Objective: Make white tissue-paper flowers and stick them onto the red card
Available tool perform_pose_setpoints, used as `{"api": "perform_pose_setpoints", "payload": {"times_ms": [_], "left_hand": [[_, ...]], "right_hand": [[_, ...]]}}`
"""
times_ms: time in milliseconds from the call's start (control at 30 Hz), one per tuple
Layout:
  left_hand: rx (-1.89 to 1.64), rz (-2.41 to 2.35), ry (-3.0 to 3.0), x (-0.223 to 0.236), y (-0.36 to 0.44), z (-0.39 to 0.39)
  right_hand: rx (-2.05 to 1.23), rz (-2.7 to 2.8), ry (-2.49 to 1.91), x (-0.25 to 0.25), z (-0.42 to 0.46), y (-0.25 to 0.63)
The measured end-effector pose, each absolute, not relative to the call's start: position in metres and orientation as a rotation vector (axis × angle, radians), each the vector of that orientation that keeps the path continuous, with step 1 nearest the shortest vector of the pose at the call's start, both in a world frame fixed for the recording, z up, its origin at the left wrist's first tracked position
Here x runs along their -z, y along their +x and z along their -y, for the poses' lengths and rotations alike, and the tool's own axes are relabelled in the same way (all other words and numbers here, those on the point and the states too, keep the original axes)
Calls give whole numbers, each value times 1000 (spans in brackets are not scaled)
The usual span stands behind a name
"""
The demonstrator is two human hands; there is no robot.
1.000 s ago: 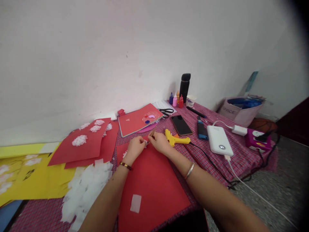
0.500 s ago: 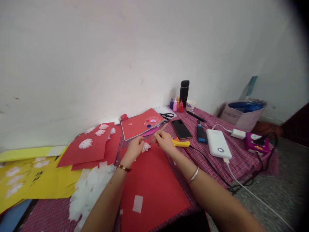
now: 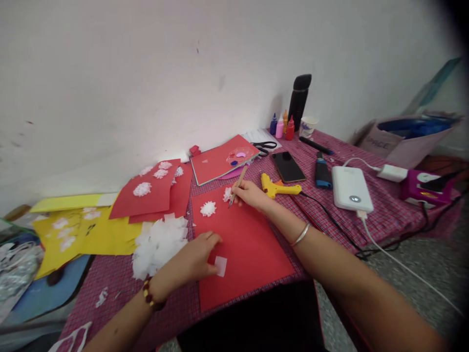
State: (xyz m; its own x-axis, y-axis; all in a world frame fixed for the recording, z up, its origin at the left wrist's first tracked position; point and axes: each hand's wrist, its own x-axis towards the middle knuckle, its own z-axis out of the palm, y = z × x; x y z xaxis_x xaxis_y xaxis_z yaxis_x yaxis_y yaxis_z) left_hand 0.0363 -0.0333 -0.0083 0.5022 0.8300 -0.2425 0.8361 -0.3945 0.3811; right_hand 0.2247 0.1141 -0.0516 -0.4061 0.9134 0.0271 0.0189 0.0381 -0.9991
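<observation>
My right hand [image 3: 249, 194] grips a slim, tan-handled paintbrush [image 3: 239, 185], its dark tip pointing down at a large red sheet [image 3: 249, 249]. Close beside that tip, a pinkish-white paper flower [image 3: 227, 194] sits on the sheet, partly covered by the fingers. Another white paper flower [image 3: 208, 209] lies to its left. Low over the sheet's left side is my left hand [image 3: 201, 254], thumb and fingers apart and holding nothing. Its fingertips are near a small white paper square [image 3: 220, 266]. Whether they touch the square I cannot tell.
Loose white paper pieces [image 3: 159, 247] are piled left of the sheet. Red cards with flowers [image 3: 154, 195] and yellow sheets [image 3: 110, 237] lie beyond. A yellow glue gun [image 3: 280, 188], phone [image 3: 288, 166], black scissors [image 3: 264, 146] and white power bank [image 3: 351, 188] with cables occupy the right.
My left hand has moved away from the flower, back toward me, beside the white square, and its fingers have spread. My right hand still holds the paintbrush. The camera view has shifted.
</observation>
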Motion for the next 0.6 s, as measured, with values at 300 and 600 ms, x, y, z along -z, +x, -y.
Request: {"api": "perform_pose_setpoints", "payload": {"times_ms": [300, 600], "left_hand": [[-307, -1346, 1926, 20, 39, 30], [-1109, -1314, 1419, 9, 48, -19]], "right_hand": [[-1376, 1572, -917, 50, -113, 225], [-1587, 1304, -568, 22, -93, 228]]}}
